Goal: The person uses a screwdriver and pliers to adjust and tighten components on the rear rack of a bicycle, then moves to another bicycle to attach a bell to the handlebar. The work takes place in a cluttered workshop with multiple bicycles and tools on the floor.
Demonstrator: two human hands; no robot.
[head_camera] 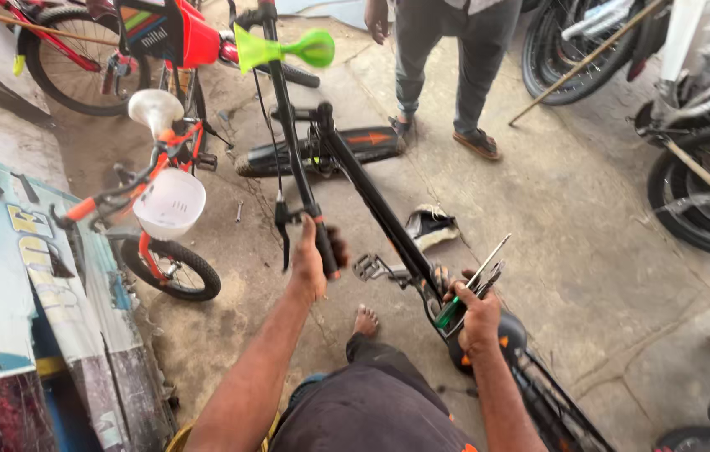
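Now the left hand [311, 259] grips the handlebar [300, 180], while the right hand [476, 308], clutching pliers [468, 297], sits nearer the frame [376, 205] slanting away.

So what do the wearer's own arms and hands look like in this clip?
Both arms are bare to as far up as the frame shows, with no sleeves visible. The left hand and right hand wear no gloves, and no watch, band or ring can be made out on either wrist or hand.
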